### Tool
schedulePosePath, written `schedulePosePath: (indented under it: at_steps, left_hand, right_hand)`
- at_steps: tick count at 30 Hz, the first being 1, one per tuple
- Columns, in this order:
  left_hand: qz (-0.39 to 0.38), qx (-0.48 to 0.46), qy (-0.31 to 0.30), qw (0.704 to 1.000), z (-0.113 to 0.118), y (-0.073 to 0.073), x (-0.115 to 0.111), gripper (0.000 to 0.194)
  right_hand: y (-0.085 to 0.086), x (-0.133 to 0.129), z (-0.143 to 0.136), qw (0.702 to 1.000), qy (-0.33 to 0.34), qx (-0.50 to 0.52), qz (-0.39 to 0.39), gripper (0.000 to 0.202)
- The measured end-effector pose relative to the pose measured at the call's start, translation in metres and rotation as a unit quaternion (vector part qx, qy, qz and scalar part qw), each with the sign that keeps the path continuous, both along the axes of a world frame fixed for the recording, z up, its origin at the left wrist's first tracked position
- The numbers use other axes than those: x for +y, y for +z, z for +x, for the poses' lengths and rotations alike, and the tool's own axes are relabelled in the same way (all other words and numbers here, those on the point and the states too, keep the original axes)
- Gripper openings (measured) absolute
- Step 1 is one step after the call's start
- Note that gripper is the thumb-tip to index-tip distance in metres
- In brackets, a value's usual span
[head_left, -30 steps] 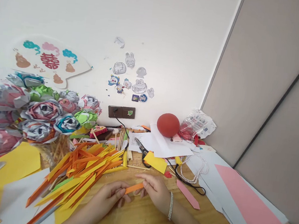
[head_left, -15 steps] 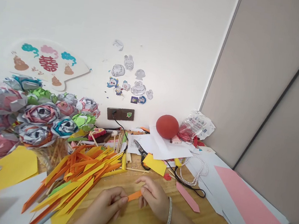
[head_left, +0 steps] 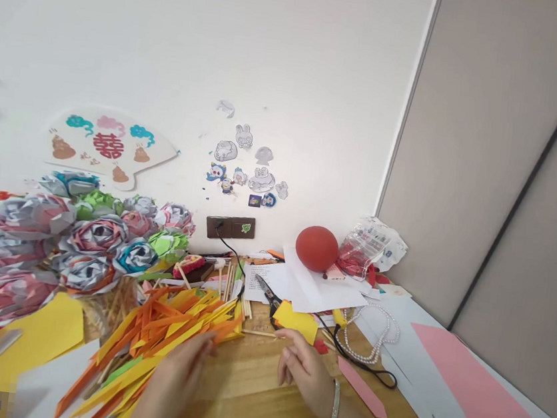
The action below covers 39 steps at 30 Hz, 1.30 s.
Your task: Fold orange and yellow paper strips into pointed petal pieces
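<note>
My left hand [head_left: 185,366], slightly blurred, is at the right edge of a pile of folded orange and yellow paper strips [head_left: 165,323]. Its fingers are pinched together on an orange paper strip [head_left: 228,331], which points right and overlaps the pile. My right hand [head_left: 304,371] hovers over the wooden table to the right. Nothing is in it; the index finger reaches out and the other fingers are loosely bent, apart from the thumb. A beaded bracelet [head_left: 335,407] circles that wrist.
Paper flowers [head_left: 97,235] crowd the left. Behind my hands lie scissors [head_left: 269,293], yellow paper [head_left: 296,320] and a red balloon [head_left: 317,248]. A pink paper strip [head_left: 363,388], a bead string [head_left: 389,336] and a large pink sheet [head_left: 479,393] lie on the right.
My left hand has moved left to the pile with the orange strip. My right hand has let go of that strip and its fingers have loosened. The view has tilted up and left.
</note>
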<state>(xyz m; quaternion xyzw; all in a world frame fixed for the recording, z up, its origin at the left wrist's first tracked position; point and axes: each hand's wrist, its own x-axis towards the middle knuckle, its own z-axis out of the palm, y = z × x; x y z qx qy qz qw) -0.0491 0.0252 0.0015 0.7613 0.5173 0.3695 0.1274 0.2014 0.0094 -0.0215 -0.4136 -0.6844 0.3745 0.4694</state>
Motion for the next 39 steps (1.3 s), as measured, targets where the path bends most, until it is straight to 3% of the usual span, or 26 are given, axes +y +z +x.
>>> schedulePosePath:
  at_steps: [3, 5, 7, 11, 14, 18, 24, 31, 39]
  left_hand:
    - [0.145, 0.181, 0.122, 0.965, -0.030, -0.001, 0.018, 0.039]
    - [0.199, 0.267, 0.166, 0.928, -0.037, -0.006, 0.024, 0.043]
    - [0.216, 0.306, 0.170, 0.911, -0.033, -0.015, 0.026, 0.046]
    - [0.213, 0.342, 0.103, 0.910, -0.016, -0.034, 0.024, 0.044]
    - [0.218, 0.347, 0.104, 0.906, -0.014, -0.040, 0.024, 0.042]
    - [0.244, 0.358, 0.090, 0.897, -0.009, -0.037, 0.018, 0.050]
    - [0.331, 0.373, -0.046, 0.865, 0.013, -0.033, 0.000, 0.059]
    - [0.346, 0.379, -0.101, 0.852, 0.018, -0.026, -0.007, 0.032]
    - [0.393, 0.375, -0.129, 0.830, 0.028, -0.020, -0.013, 0.017]
  right_hand:
    - [0.000, 0.007, 0.009, 0.986, -0.120, -0.102, 0.058, 0.028]
    - [-0.002, 0.012, 0.014, 0.957, -0.191, -0.195, 0.102, 0.032]
    - [-0.004, 0.016, 0.019, 0.921, -0.224, -0.295, 0.123, 0.036]
    - [-0.006, 0.022, 0.026, 0.863, -0.228, -0.438, 0.107, 0.032]
    - [-0.003, 0.024, 0.030, 0.849, -0.218, -0.468, 0.113, 0.029]
    - [0.000, 0.024, 0.031, 0.842, -0.220, -0.475, 0.132, 0.021]
    - [-0.006, 0.031, 0.035, 0.813, -0.240, -0.508, 0.154, 0.020]
    - [-0.016, 0.037, 0.040, 0.797, -0.278, -0.500, 0.192, 0.022]
    - [-0.017, 0.036, 0.042, 0.808, -0.272, -0.457, 0.253, 0.023]
